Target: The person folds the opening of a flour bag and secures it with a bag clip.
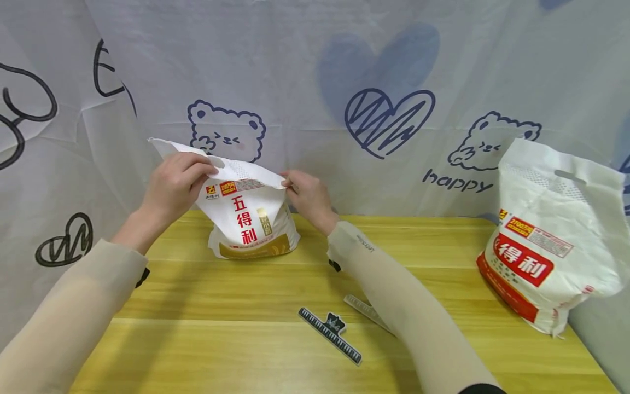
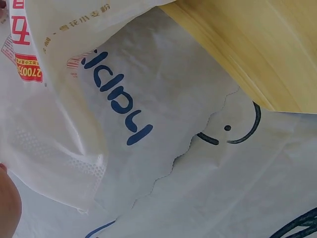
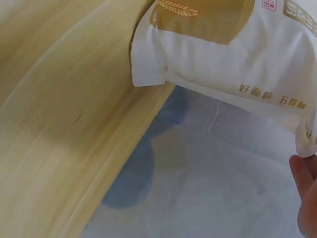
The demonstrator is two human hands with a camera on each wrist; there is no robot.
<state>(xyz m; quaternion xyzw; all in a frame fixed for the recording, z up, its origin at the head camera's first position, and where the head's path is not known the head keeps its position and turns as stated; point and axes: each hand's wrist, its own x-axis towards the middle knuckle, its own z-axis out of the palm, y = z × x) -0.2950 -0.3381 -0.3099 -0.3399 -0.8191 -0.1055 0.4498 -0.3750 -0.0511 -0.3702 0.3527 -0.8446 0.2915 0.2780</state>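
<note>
A white flour bag (image 1: 251,221) with red lettering and a gold base stands near the table's back edge. Its top is stretched flat between both hands and slants down to the right. My left hand (image 1: 173,178) grips the top edge beside the handle slot. At the right top corner, my right hand (image 1: 310,198) pinches the bag between thumb and fingers. In the left wrist view the bag (image 2: 59,134) fills the left side, with only part of the hand (image 2: 9,208) showing. The right wrist view has the bag's side (image 3: 213,64) and the right fingertips (image 3: 299,171) at its corner.
A second flour bag (image 1: 556,235), red-based with a handle slot, stands at the right table end. A black long-jawed clip (image 1: 332,335) lies on the wooden table (image 1: 221,339); a pale strip (image 1: 364,309) is partly under my right forearm. A printed cloth (image 1: 305,71) hangs behind.
</note>
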